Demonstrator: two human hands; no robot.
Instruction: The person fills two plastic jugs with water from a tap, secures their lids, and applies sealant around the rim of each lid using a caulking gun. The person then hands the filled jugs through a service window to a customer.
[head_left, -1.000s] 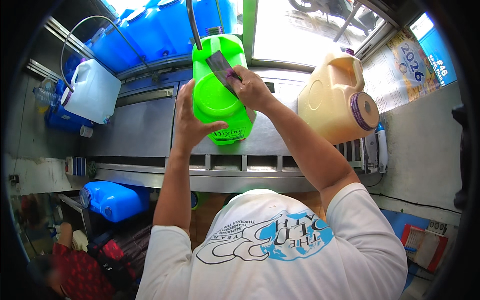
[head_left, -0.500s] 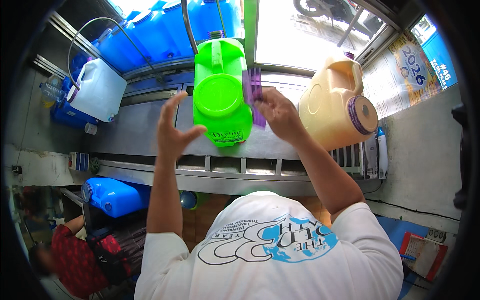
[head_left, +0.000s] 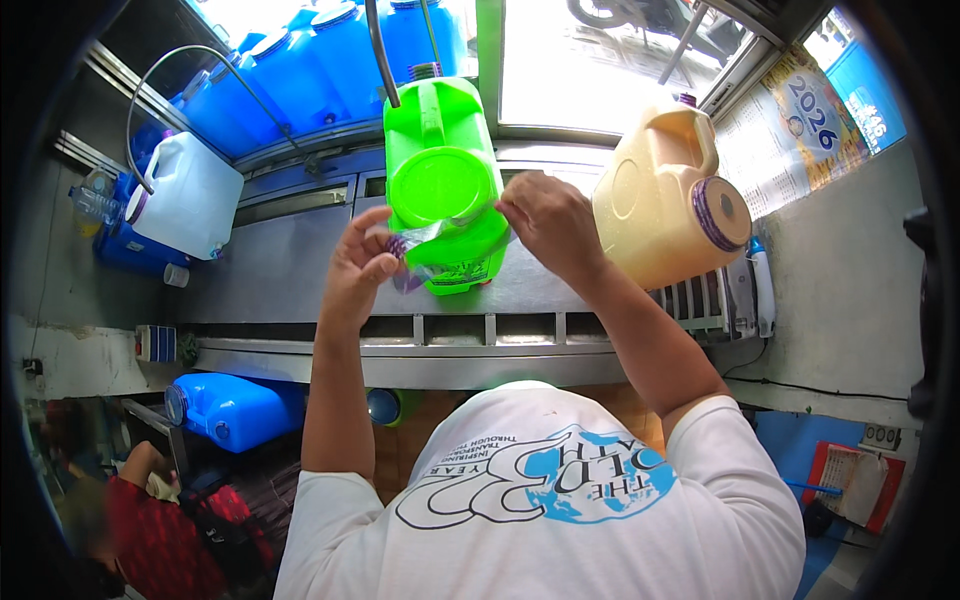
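A green jerrycan (head_left: pixel 440 185) stands upright on the steel counter (head_left: pixel 270 255), with a ridged purple neck at its far end and a round disc on top. A clear plastic strip with purple print (head_left: pixel 420 255) stretches across the can's near part. My left hand (head_left: pixel 365 265) is closed on the strip's left end, beside the can. My right hand (head_left: pixel 550 225) is pinched on its other end at the can's right. A cream jerrycan (head_left: pixel 650 210) stands to the right.
Blue containers (head_left: pixel 340 70) line the back left. A white can (head_left: pixel 190 195) and a bent pipe are at left; a blue can (head_left: pixel 235 410) lies below the counter. Papers (head_left: pixel 770 170) cover the right side. A person in red (head_left: pixel 170 530) is at lower left.
The strip moved from the can's right side to across its near part. My left hand went from open to closed on its end; my right hand shifted slightly, keeping hold.
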